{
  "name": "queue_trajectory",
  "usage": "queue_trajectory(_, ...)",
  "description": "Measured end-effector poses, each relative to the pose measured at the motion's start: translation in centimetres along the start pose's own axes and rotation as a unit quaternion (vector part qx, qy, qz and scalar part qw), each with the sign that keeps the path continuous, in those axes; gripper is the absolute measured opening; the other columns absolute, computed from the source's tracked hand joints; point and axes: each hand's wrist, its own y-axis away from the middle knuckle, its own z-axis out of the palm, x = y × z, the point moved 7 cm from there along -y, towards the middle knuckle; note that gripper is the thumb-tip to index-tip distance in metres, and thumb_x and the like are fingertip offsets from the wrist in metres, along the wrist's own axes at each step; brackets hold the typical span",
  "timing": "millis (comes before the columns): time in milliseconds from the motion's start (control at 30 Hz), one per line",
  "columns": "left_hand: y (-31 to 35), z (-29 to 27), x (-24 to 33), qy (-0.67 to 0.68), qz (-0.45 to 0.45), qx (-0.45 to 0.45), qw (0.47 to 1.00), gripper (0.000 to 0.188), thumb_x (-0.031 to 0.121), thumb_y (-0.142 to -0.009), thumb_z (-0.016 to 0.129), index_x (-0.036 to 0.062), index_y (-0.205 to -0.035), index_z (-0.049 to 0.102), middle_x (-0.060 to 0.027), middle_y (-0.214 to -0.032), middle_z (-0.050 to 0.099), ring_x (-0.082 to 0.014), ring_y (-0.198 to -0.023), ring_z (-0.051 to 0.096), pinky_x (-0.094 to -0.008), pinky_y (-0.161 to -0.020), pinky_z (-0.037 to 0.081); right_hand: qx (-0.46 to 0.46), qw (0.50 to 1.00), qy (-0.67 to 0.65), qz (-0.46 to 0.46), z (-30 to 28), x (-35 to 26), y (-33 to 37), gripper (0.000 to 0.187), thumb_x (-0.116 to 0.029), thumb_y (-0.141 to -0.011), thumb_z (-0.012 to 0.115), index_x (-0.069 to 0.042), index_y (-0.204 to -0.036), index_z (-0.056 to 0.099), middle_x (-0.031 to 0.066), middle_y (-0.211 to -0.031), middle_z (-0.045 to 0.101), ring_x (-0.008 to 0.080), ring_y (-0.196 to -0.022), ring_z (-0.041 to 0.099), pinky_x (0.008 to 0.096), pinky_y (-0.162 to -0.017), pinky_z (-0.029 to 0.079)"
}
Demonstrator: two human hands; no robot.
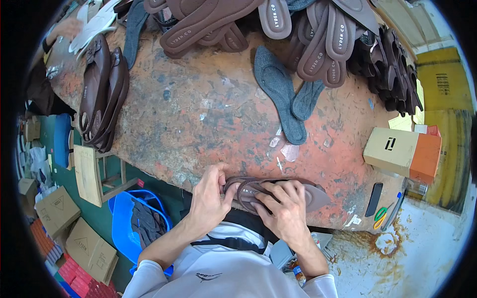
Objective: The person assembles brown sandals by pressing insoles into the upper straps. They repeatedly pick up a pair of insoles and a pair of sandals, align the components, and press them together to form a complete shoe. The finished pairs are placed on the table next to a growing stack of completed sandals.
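A brown sandal (316,198) lies at the table's near edge, with its pointed toe to the right and a braided strap near its heel end. My left hand (207,199) pinches the heel end, with the thumb along the inner edge by the strap. Curled over the middle of the sandal, my right hand (284,207) presses its fingers onto the insole. Both hands are closed on this one sandal, and the right hand covers part of its upper.
Brown insoles (318,64) and grey felt-like soles (280,89) lie at the back. Finished-looking brown sandals (99,94) stand left. At right are a shoebox (397,151), a phone (374,199) and scissors (380,217). A blue bin (121,223) stands below; another person's hand (67,31) is far left.
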Motion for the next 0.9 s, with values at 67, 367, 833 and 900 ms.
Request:
queue_trajectory(67, 0.0, 0.3, 0.0, -0.012, 0.014, 0.011, 1.0, 0.049, 0.002, -0.092, 0.082, -0.0012, -0.134, 0.058, -0.0132, -0.093, 0.058, -0.0285, -0.076, 0.063, -0.0424, -0.069, 0.054, -0.002, 0.996, 0.039, 0.083, -2.5, -0.6, 0.1, 0.047, -0.032, -0.078, 0.094, -0.007, -0.114, 0.078, 0.0073, -0.117, 0.071, 0.0283, -0.11, 0.062, 0.0484, -0.103, 0.043)
queue_trajectory(367, 0.1, -0.1, 0.9, -0.051, 0.049, 0.003, 0.997, 0.042, -0.002, -0.089, 0.08, -0.0006, -0.126, 0.059, -0.0172, -0.097, 0.057, -0.0377, -0.085, 0.064, -0.049, -0.072, 0.054, 0.047, 0.94, 0.171, 0.291, -2.4, 3.7, 2.4, 0.069, -0.041, -0.066, 0.102, -0.004, -0.111, 0.066, 0.0144, -0.109, 0.062, 0.0375, -0.108, 0.058, 0.0514, -0.095, 0.044)
queue_trajectory(833, 5.9, 15.1, 2.0, -0.326, 0.331, -0.311, 0.829, 0.049, 0.044, -0.094, 0.07, 0.01, -0.129, 0.074, -0.0145, -0.124, 0.068, -0.0343, -0.11, 0.052, -0.0478, -0.093, 0.039, -0.033, 0.975, 0.133, 0.176, -2.3, -3.3, 5.5, 0.074, -0.033, -0.088, 0.078, 0.009, -0.147, 0.06, 0.0324, -0.144, 0.064, 0.0463, -0.129, 0.066, 0.0559, -0.11, 0.053)
queue_trajectory(900, 5.8, 15.1, 2.5, -0.289, 0.356, -0.222, 0.86, 0.046, 0.04, -0.093, 0.069, 0.0078, -0.126, 0.073, -0.0151, -0.117, 0.067, -0.0342, -0.109, 0.052, -0.0479, -0.091, 0.039, -0.049, 0.974, 0.11, 0.19, -1.5, -2.4, 5.1, 0.089, -0.043, -0.088, 0.077, 0.012, -0.154, 0.052, 0.0352, -0.157, 0.053, 0.0515, -0.144, 0.053, 0.0646, -0.121, 0.037)
